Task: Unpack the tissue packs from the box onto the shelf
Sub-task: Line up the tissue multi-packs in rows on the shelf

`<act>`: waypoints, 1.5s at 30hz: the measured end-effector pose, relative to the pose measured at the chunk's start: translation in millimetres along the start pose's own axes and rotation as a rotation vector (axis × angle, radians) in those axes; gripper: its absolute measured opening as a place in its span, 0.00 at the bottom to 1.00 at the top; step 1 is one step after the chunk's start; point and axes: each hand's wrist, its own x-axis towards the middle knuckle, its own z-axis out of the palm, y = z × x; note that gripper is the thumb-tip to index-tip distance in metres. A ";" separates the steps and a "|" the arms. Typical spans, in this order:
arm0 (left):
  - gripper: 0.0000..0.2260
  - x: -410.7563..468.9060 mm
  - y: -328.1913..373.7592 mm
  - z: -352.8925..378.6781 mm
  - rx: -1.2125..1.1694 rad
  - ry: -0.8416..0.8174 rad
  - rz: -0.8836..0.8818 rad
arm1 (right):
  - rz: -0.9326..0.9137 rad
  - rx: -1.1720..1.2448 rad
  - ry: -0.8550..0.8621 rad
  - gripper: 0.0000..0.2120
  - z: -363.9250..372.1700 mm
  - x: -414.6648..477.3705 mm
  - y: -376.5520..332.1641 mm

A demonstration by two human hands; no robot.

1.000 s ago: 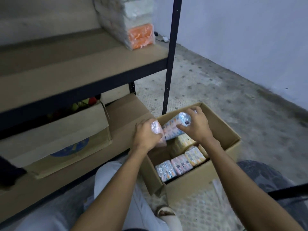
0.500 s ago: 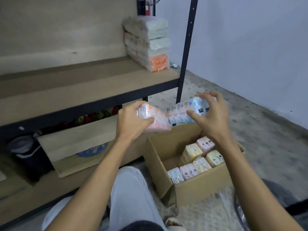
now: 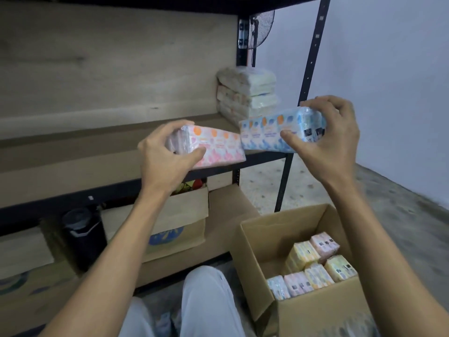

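My left hand [image 3: 167, 154] grips a pink tissue pack [image 3: 218, 148] by its near end, holding it level with the front edge of the brown shelf board [image 3: 85, 161]. My right hand [image 3: 328, 139] grips a blue tissue pack [image 3: 264, 133] just right of the pink one, their ends almost touching. A stack of tissue packs [image 3: 247, 93] stands at the shelf's back right corner. Below at the right, the open cardboard box [image 3: 257, 244] on the floor holds several more packs [image 3: 313, 266] standing on end.
A black shelf post [image 3: 311, 57] rises right of the stack. Under the shelf sit another cardboard box [image 3: 177, 227] and a dark container [image 3: 80, 234]. A fan [image 3: 261, 27] stands behind the rack. My light trouser legs [image 3: 206, 305] are at the bottom.
Both hands have lifted the two packs out of the box and up to shelf height. The camera has tilted upward, showing more of the shelf and the stack.
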 end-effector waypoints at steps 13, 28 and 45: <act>0.19 18.8 -42.1 -44.4 0.093 0.168 0.049 | -0.040 0.180 -0.052 0.23 89.4 10.5 -12.1; 0.20 40.9 -125.7 -67.8 0.248 0.001 0.068 | 0.024 0.206 -0.304 0.26 185.3 2.8 23.2; 0.29 64.6 -154.7 -74.0 0.782 -0.108 -0.065 | -0.052 -0.302 -0.551 0.31 207.7 36.5 36.7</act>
